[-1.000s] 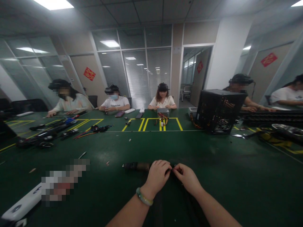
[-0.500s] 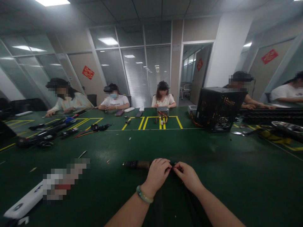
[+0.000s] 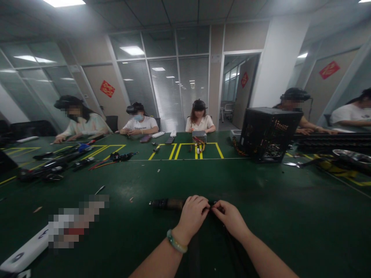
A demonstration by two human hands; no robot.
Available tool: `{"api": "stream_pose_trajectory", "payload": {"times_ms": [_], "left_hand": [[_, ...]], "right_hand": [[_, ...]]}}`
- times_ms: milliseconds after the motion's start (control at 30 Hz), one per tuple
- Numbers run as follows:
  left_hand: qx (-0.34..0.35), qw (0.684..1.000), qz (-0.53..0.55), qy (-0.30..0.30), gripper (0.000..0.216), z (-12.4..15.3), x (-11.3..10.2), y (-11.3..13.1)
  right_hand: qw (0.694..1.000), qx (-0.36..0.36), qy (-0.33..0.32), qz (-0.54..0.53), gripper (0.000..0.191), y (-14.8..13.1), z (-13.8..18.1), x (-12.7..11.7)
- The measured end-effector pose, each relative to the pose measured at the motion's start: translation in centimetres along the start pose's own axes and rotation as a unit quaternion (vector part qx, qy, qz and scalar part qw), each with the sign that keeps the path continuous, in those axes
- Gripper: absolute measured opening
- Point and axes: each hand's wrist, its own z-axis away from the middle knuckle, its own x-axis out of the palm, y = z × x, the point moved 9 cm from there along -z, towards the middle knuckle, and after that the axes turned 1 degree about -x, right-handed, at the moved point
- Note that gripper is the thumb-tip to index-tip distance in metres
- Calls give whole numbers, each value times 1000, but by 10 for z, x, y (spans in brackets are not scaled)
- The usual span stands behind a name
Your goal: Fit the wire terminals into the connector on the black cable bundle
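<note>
A dark cylindrical tool [image 3: 167,204] lies crosswise on the green table, with a small silver tip at its left end and a brownish middle. My left hand [image 3: 194,212] is closed over its right part, hiding much of it; a green bangle circles that wrist. Close beside it, my right hand [image 3: 230,217] is in a pinch, thumb and forefinger pressed together near the left fingertips. Whatever is between those fingers is too small and dark to make out. Dark strips [image 3: 193,251] run from beneath the hands toward me.
At left lies a white elongated object [image 3: 26,247], partly pixelated, near a thin metal piece [image 3: 100,189]. Black parts and cables [image 3: 55,164] lie beyond. A black computer case [image 3: 265,135] stands back right. Across the table, several people sit, one behind a grey box with wires [image 3: 199,136].
Both hands keep nearly the same pose, with only tiny finger motion. Items at the left appear shifted slightly leftward as the view turns a little.
</note>
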Motion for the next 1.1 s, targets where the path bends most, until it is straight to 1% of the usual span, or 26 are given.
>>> {"api": "stream_pose_trajectory", "payload": {"times_ms": [167,300,600,733,900,1000,1100], "left_hand": [[-3,1000,16,6,7,0,1,-2],[-9,1000,24,6,13,0,1,-4],[-14,999,26,-14,8,-4,7,-9],[-20,999,27,-18,3,-7,8,-11],[-14,999,41,-26,10,-8,9,-12],[-24,998,44,-25,15,-7,9,-15],[-30,998,44,-22,10,-7,9,-16]], "right_hand": [[1000,-3,11,-7,17,5,-3,2],[1000,-1,0,-2,17,4,-3,3],[1000,7,-2,22,14,2,-5,1],[1000,10,-3,13,15,4,-6,2],[1000,15,-2,-3,15,6,-7,1],[1000,16,-1,4,15,6,-8,0],[1000,13,-4,6,14,5,-9,0]]}}
